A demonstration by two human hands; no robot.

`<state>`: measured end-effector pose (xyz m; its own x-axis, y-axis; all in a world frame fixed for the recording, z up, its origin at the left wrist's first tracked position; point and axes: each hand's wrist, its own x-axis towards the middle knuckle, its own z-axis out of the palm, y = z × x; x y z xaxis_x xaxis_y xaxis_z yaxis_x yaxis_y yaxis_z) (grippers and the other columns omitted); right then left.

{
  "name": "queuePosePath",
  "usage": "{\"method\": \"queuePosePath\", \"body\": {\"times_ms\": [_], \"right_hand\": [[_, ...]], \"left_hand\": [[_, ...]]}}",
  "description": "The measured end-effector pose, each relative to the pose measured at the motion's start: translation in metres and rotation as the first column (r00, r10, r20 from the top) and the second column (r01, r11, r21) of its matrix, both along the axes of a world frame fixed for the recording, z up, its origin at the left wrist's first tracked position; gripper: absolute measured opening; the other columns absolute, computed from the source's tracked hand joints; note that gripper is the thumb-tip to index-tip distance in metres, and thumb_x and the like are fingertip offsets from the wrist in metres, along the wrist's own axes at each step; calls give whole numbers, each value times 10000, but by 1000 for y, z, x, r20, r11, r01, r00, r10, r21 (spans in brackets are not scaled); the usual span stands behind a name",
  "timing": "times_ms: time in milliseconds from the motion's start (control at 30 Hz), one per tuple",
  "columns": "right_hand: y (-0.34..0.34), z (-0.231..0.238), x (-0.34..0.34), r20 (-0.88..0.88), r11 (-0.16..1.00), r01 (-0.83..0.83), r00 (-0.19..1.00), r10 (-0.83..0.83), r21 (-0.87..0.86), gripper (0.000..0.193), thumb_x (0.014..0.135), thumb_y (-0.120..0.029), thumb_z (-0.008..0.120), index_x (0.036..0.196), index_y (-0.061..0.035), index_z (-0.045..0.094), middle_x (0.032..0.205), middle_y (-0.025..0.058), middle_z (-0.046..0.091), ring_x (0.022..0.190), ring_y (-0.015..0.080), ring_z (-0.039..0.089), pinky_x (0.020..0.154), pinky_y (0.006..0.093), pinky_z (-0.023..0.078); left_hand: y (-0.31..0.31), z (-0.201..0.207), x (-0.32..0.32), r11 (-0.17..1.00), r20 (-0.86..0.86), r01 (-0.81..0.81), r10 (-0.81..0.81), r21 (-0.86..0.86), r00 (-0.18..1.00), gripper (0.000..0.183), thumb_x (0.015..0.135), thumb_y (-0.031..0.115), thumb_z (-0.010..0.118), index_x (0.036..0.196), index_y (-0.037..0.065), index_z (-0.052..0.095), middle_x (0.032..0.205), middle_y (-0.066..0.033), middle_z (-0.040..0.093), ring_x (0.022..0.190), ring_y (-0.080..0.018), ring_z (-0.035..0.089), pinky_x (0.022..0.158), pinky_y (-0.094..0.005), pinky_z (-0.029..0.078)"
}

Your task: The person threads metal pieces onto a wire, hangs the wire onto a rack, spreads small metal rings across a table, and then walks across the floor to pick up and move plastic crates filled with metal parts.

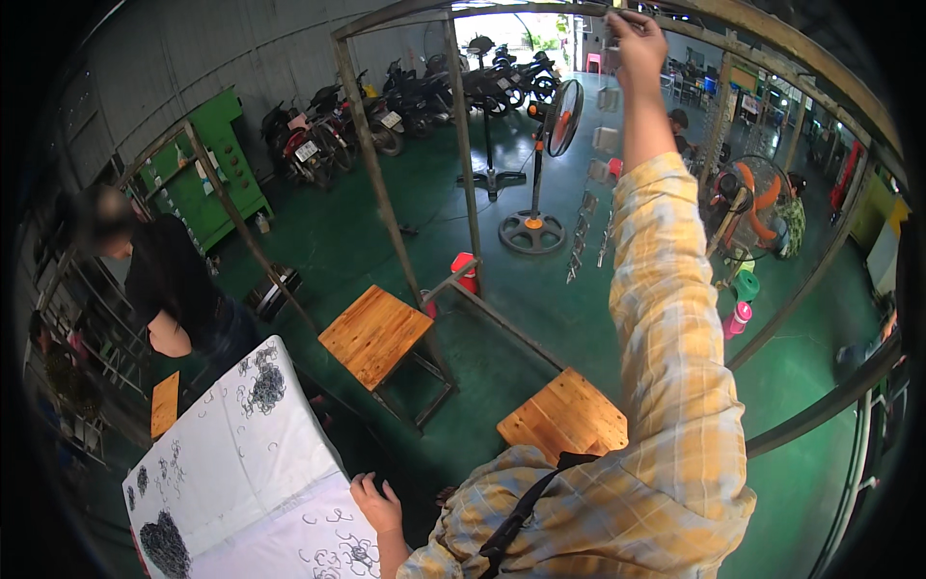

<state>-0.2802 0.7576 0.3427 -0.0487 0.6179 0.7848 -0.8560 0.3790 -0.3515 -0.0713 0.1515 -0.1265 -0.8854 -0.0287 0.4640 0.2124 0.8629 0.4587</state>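
Observation:
My right hand (639,50) is raised high, its fingers pinched together at the top bar of a metal frame (733,43). What lies between the fingertips is too small to make out. Just below that hand, a string of small flat metal pieces (606,140) hangs down, with further thin strands (582,227) lower. My left hand (376,502) rests low at the edge of a white-covered table (222,454), fingers apart and holding nothing visible. Small dark curved pieces lie on the table, some scattered, others in heaps (166,545).
Two wooden stools (376,336) (564,415) stand near the frame's posts. A pedestal fan (562,118) is ahead, another fan (757,198) at right. A person in dark clothes (183,280) stands at left. Parked motorbikes (386,121) line the back wall. A pink bottle (737,320) sits at right.

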Motion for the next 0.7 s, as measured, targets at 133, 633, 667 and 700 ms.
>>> {"method": "queuePosePath", "body": {"times_ms": [133, 633, 667, 700], "right_hand": [[-13, 22, 15, 91, 993, 96, 992, -89, -75, 200, 724, -42, 649, 909, -34, 572, 748, 52, 592, 611, 129, 537, 511, 239, 428], [57, 37, 16, 415, 985, -169, 899, 139, 37, 237, 781, -74, 633, 1004, -60, 555, 741, 38, 595, 579, 131, 542, 489, 260, 426], [44, 34, 21, 406, 985, -170, 902, 143, 31, 241, 785, -75, 628, 1012, -58, 547, 755, 43, 602, 602, 135, 557, 500, 260, 437], [52, 33, 19, 426, 987, -151, 897, 116, 48, 255, 785, -85, 630, 1026, -58, 550, 772, 44, 609, 628, 133, 569, 513, 258, 443]], "left_hand": [[-5, 0, 2, 1000, 19, -6, 6, -18, 1000, 289, 690, 37, 607, 962, 11, 512, 1035, -187, 467, 987, -364, 457, 860, -433, 375], [5, 4, 0, 995, 71, 9, -3, -95, 997, 290, 700, 15, 598, 980, 4, 524, 1044, -188, 475, 995, -363, 464, 866, -427, 376], [6, 5, 1, 995, 80, 1, 7, -98, 997, 281, 703, 13, 597, 975, 2, 527, 1045, -183, 476, 997, -357, 465, 868, -424, 377], [7, 6, 1, 995, 98, -4, 14, -102, 995, 281, 703, 13, 597, 975, 2, 527, 1045, -183, 476, 997, -357, 465, 868, -424, 377]]}}
